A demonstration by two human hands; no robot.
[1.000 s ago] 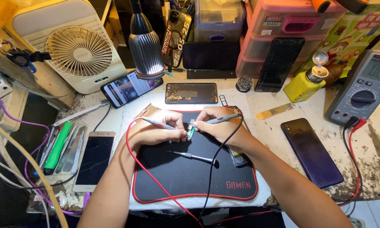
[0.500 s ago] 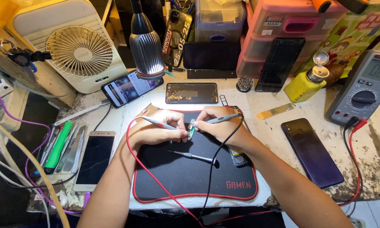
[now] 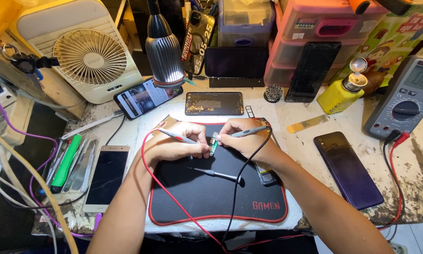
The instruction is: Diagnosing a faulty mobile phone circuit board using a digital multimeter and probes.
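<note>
Cluttered workbench [image 3: 418,174] — black mat [image 3: 211,197], fan [image 3: 89,59], lamp [image 3: 163,56], phones.

Desk lamp [image 3: 163,51] overhead lights centre bright; corners dim. Glare on phone screens. Sharp focus, slight wide-angle bend at edges.

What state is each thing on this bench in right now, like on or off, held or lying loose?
Left hand: holds red probe.
Right hand: holds black probe.
Small green circuit board: pinched between both hands' fingers, above the black mat.
Screwdriver: lying loose on mat.
Propped phone: screen lit.
White phone: screen dark.
Purple phone: flat, dark.
Multimeter: display on.
Fan: blades look still.
</note>
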